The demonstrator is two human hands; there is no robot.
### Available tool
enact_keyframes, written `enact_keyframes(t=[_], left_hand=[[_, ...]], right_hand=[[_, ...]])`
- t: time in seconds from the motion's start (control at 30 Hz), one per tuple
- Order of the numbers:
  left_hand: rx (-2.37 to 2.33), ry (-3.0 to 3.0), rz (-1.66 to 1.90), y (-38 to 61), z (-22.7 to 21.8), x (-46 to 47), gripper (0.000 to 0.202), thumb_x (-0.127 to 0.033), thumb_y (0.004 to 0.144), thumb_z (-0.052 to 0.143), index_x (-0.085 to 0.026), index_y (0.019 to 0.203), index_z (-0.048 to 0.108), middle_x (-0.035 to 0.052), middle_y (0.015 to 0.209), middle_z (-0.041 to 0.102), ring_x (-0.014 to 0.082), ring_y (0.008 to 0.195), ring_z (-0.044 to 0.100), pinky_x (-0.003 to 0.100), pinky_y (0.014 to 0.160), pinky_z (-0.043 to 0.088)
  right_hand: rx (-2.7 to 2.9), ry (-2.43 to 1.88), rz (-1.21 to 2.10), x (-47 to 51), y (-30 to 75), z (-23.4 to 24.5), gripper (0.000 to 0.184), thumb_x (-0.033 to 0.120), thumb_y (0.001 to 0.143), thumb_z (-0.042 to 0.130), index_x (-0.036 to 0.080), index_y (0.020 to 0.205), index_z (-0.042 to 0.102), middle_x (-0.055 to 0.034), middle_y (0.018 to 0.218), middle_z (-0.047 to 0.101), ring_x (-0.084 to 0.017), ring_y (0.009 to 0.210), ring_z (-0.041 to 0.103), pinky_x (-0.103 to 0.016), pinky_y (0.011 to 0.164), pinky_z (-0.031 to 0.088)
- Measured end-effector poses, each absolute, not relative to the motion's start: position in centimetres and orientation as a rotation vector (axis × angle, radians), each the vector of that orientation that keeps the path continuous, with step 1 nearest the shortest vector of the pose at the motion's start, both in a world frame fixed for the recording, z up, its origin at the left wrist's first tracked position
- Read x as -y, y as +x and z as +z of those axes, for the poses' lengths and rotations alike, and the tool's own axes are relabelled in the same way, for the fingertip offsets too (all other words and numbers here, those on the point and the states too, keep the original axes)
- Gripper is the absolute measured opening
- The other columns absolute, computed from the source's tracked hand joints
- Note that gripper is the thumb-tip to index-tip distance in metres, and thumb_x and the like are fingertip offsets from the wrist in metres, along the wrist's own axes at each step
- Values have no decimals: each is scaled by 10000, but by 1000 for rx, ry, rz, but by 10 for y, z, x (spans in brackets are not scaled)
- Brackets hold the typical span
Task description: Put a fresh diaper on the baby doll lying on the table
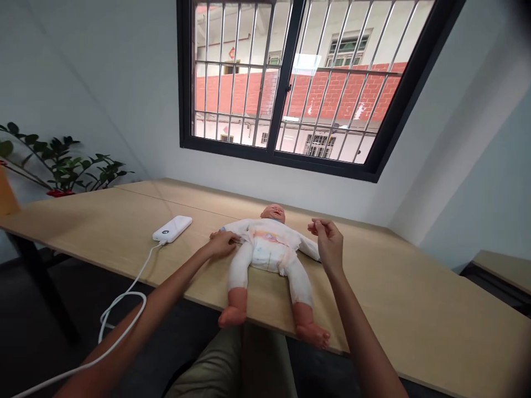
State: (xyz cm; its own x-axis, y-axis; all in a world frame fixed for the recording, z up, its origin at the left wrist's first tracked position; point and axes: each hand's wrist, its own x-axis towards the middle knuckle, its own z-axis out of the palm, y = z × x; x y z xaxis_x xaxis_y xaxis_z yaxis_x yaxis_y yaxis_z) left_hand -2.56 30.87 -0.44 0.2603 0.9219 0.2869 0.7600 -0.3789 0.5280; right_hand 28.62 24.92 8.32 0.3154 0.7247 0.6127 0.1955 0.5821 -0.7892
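Under a barred window, a long wooden desk runs across the room, with a potted plant off at its far left. A baby doll in a diaper lies on its back at the near edge, its feet jutting over, within easy reach. The left hand lies across the doll's arm, though I cannot tell whether it grips. The right hand hovers above the other sleeve, fingertips pinched on nothing. A white cable trails from a power bank beside the left forearm.
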Motion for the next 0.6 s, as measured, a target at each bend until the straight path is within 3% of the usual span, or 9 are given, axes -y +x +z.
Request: enact_keyframes(t=[0.17, 0.43, 0.6], left_hand=[[-1496, 2438, 640, -19, -7, -318, 369, -145, 751, 543, -219, 1089, 671, 53, 1173, 661, 232, 1129, 576, 337, 1008, 427], [-1613, 2424, 727, -30, -11, -329, 254, -140, 788, 472, -168, 968, 648, 140, 1207, 569, 295, 1180, 495, 434, 1018, 389], [-1506, 2257, 908, -32, -9, -329, 121, -220, 792, 513, -174, 861, 601, 93, 1109, 606, 254, 1134, 516, 361, 966, 409]], right_hand=[[1411, -962, 488, -243, 264, 77, 436, 569, 775, 593, 158, 913, 645, -72, 827, 657, -192, 786, 619, -351, 779, 499], [1638, -998, 528, -251, 241, 73, 436, 594, 778, 572, 173, 864, 649, -86, 936, 675, -216, 843, 626, -367, 817, 483], [1748, -985, 549, -256, 221, 70, 368, 535, 805, 543, 181, 846, 638, -74, 945, 676, -208, 845, 626, -356, 801, 482]])
